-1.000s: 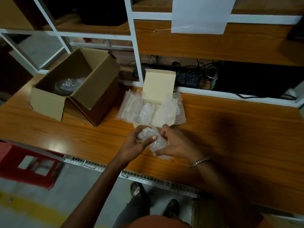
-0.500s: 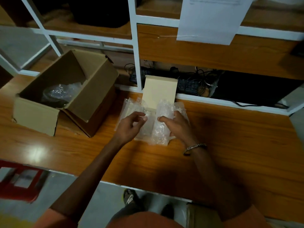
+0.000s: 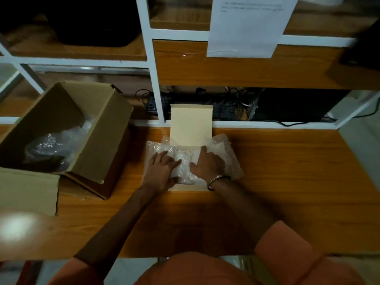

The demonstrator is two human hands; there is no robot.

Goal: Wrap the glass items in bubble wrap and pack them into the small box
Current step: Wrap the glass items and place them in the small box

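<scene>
The small pale box (image 3: 186, 188) stands on the wooden table with its lid (image 3: 191, 124) upright at the back. Bubble wrap (image 3: 230, 159) lines it and spills over both sides. A bubble-wrapped glass item (image 3: 184, 168) lies inside the box, between my hands. My left hand (image 3: 161, 170) holds its left side, thumb near the front edge and fingers on top. My right hand (image 3: 207, 164), with a bracelet on the wrist, presses on its right side, fingers reaching toward the lid. The glass itself is hidden by the wrap.
A large open cardboard box (image 3: 102, 145) sits at the left with bubble wrap (image 3: 53, 142) and something dark inside. White shelf posts (image 3: 156, 83), cables (image 3: 232, 103) and a hanging paper sheet (image 3: 246, 25) stand behind the small box. Bare table (image 3: 298, 182) lies to the right.
The wrapped item was held above the table's front edge. Both hands have carried it forward and down into the small box. The view has tilted down and closer.
</scene>
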